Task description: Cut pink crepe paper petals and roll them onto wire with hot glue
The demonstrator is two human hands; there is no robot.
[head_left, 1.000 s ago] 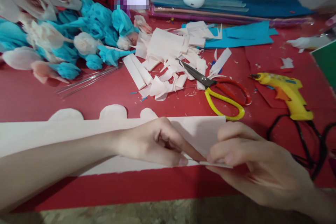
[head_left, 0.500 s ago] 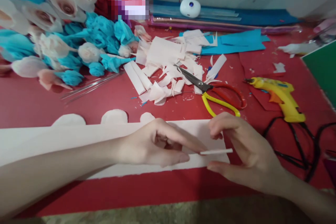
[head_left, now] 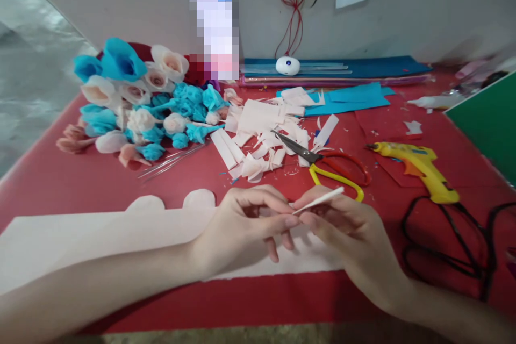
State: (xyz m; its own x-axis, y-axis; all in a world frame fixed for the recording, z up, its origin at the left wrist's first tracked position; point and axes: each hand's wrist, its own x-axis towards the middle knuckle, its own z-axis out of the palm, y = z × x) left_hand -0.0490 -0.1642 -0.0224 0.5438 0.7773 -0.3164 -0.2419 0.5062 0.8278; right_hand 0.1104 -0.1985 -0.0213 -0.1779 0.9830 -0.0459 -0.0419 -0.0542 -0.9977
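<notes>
Between my two hands is a thin white rolled-paper stick [head_left: 324, 198], its wider end pointing up to the right. My left hand [head_left: 242, 226] pinches its narrow end between thumb and forefinger, the other fingers curled below. Close against it, my right hand [head_left: 355, 242] also pinches the stick with thumb and forefinger; its remaining fingers are partly hidden. Underneath lies a long white paper sheet [head_left: 100, 236], and rounded paper pieces [head_left: 200, 199] stick out past its far edge. Scissors [head_left: 300, 149] with one red and one yellow handle lie just beyond my hands.
Paper scraps [head_left: 258, 118] are heaped mid-table beside thin clear sticks [head_left: 173, 160]. Blue, white and pink paper flowers [head_left: 139, 118] are piled at the left. A yellow glue gun [head_left: 427, 166] with a black cord [head_left: 407, 247] lies right, near a green board [head_left: 487, 123].
My right hand has closed in and now pinches the stick beside my left fingers. The stick has tilted up at its right end. The camera view has risen, showing more wall.
</notes>
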